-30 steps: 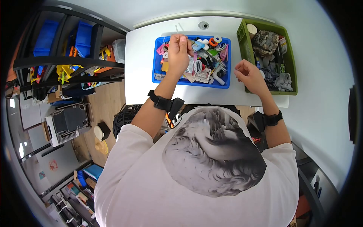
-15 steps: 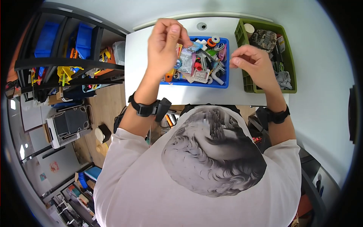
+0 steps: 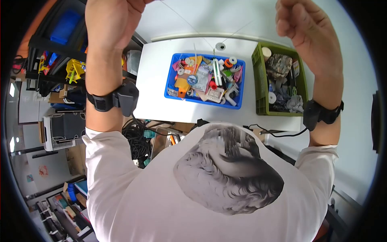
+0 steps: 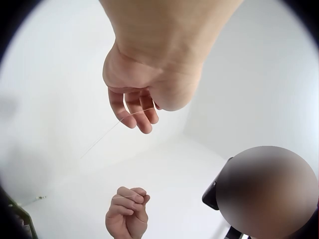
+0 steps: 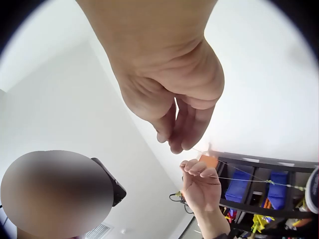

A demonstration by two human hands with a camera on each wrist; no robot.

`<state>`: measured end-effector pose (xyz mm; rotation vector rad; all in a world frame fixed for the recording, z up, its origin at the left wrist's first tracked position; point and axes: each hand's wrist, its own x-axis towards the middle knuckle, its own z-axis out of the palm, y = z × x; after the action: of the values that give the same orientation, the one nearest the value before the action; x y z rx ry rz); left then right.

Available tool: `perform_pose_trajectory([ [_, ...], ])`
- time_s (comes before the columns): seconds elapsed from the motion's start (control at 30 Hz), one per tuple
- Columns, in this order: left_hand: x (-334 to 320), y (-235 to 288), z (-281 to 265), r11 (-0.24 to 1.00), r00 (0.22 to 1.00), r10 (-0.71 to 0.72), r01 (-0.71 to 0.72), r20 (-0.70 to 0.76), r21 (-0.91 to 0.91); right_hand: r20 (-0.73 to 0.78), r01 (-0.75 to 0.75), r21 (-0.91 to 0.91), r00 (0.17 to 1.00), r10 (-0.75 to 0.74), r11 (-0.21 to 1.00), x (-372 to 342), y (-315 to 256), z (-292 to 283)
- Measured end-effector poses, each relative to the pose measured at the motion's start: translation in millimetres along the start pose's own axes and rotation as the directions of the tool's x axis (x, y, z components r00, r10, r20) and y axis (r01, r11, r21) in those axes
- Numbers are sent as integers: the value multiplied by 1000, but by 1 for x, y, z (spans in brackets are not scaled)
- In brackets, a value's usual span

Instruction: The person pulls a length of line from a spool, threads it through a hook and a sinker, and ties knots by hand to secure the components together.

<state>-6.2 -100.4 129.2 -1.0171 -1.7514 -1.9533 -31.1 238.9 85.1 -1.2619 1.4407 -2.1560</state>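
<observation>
While pinching pale thread (image 5: 239, 179) in nearly closed left hand (image 3: 111, 24) and right hand (image 3: 312, 36), strand count unclear, could slip or tangle if pulled unevenly. Below, between hands: one slender white-green object (image 3: 217, 72), apparently hanging, one crowded blue tray (image 3: 171, 74), one table (image 3: 149, 88); nearer right hand, one green crate (image 3: 261, 84).

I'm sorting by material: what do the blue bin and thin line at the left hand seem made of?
Blue bin: likely smooth plastic, given its even colour and thin walls. Thin line: perhaps nylon or thread, being pale and fine; finish too small to tell.
</observation>
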Motion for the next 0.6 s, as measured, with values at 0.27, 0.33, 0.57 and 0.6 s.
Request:
perform_pose_trajectory([
  [0.27,58,73,-15,971,978,164,-183,129,152,-6,134,-278,990,-142,951,75,-85,34],
  [0.33,63,85,-7,984,990,126,-134,70,116,55,241,-314,970,-236,918,89,-93,38],
  [0.57,68,99,-10,981,987,159,-158,-2,113,7,181,-303,982,-188,935,112,-119,53],
  [0.6,67,100,-12,980,986,165,-164,-3,113,-10,189,-348,979,-205,918,111,-119,54],
])
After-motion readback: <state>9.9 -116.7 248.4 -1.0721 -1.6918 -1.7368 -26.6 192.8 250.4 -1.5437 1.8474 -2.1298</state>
